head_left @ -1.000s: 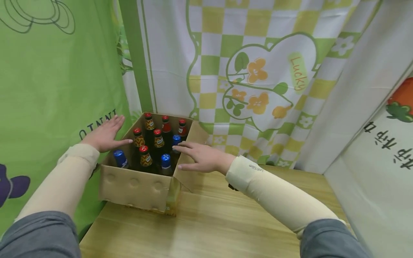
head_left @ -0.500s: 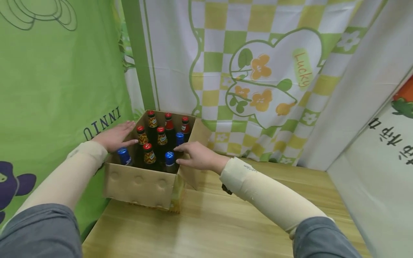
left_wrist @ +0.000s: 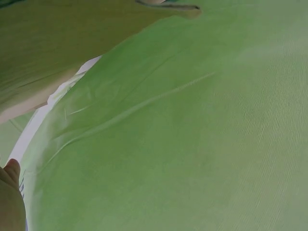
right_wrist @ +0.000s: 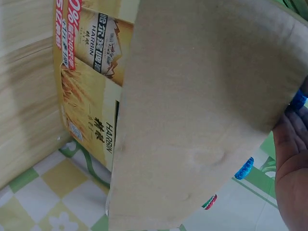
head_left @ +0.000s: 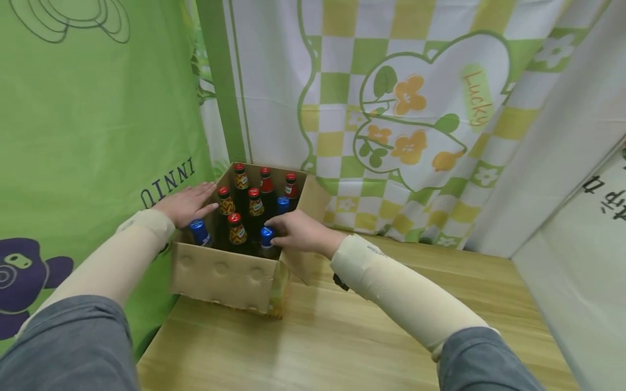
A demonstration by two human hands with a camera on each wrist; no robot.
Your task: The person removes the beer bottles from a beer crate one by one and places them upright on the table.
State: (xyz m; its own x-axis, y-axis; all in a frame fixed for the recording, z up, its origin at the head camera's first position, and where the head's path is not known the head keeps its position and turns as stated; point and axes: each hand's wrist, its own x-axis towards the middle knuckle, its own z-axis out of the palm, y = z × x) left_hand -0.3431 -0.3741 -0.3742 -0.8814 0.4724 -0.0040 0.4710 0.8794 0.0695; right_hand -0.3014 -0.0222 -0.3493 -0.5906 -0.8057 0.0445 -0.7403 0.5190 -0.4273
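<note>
An opened cardboard box (head_left: 222, 277) holds several upright bottles, some with red caps and some with blue tops. My right hand (head_left: 304, 232) reaches over the box's right side and pinches the blue-topped bottle (head_left: 266, 234) at the near right corner between thumb and fingers. In the right wrist view, the fingers of that hand (right_wrist: 292, 168) meet a blue top (right_wrist: 299, 99) behind the cardboard flap (right_wrist: 192, 110). With fingers extended, my left hand (head_left: 183, 205) lies at the box's left edge, beside another blue-topped bottle (head_left: 199, 232). The left wrist view shows little of it.
The box stands on a wooden table (head_left: 342, 336), with its right flap (head_left: 313, 201) folded outward. A green cloth (head_left: 98, 136) hangs close on the left. Behind the box is a checked curtain (head_left: 332, 87), and a white wall (head_left: 577, 260) rises on the right.
My right hand has moved down and in from beside the box to pinch the near right bottle's blue top. The left hand has lowered to the box's left edge. The view has shifted slightly.
</note>
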